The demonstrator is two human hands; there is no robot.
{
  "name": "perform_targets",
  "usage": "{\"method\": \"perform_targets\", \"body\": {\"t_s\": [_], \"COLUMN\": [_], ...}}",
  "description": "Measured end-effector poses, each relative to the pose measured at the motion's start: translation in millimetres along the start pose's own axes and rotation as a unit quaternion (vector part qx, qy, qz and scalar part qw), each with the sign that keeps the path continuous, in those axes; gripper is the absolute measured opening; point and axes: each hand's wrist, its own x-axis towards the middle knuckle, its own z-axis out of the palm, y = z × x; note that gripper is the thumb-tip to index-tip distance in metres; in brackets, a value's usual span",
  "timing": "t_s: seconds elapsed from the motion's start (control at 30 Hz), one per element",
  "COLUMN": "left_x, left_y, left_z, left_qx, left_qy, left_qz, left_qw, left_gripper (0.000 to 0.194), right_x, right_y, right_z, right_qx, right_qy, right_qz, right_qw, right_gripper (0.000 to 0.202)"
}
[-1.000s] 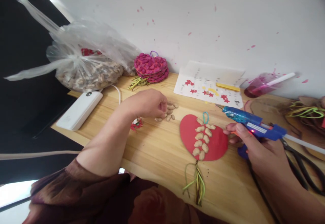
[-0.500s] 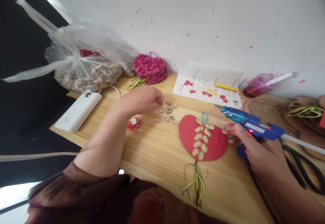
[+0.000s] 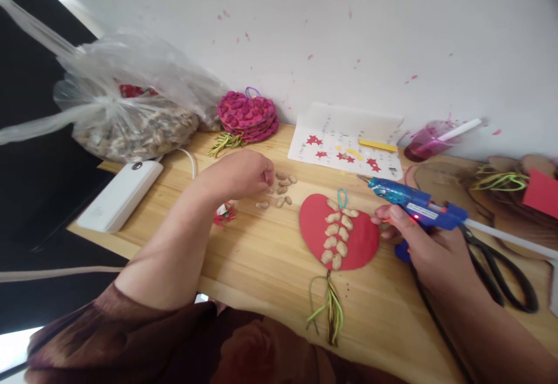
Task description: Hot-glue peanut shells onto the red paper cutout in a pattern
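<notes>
My right hand [image 3: 429, 241] grips a blue hot glue gun [image 3: 396, 192] with a lit red light and a white glue stick in its back; its nozzle points left. Below the nozzle lies a red heart-shaped card [image 3: 360, 241] with two rows of peanuts [image 3: 332, 229] down its middle, a blue loop on top and a yellow-green tassel [image 3: 332, 308] below. My left hand [image 3: 250, 173] is closed, fingers curled together beside several loose peanuts [image 3: 283, 189] on the table. Whatever its fingertips hold, if anything, is hidden.
Behind my left arm stand a plastic bag of shells [image 3: 143, 128], a white power bank [image 3: 120, 195] and a stack of magenta hearts [image 3: 247, 114]. Paper with red stars [image 3: 300, 146] lies at the back. A cup of pink liquid [image 3: 425, 143] and black scissors [image 3: 501, 273] are at right.
The whole view has shifted, so everything sits a little further left. My left fingers are curled more tightly beside the loose peanuts. My right hand still holds the glue gun over the heart's right side.
</notes>
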Motion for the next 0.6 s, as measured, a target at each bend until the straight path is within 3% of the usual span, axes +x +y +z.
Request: {"method": "perform_targets", "body": {"t_s": [0.37,0.6], "left_x": [3,1], "left_y": [-2,-10], "left_z": [-0.2,-2.6], "left_qx": [0.023,0.002], "left_qy": [-0.002,0.025], "left_qz": [0.002,-0.004], "left_qw": [1.000,1.000], "left_gripper": [0.026,0.032], "right_x": [0,1], "right_y": [-3,-3], "right_z": [0,1], "right_qx": [0.007,-0.014], "right_qy": [-0.008,0.009], "right_qz": [0.020,0.006], "right_qw": [1.000,1.000], "right_gripper": [0.028,0.029]}}
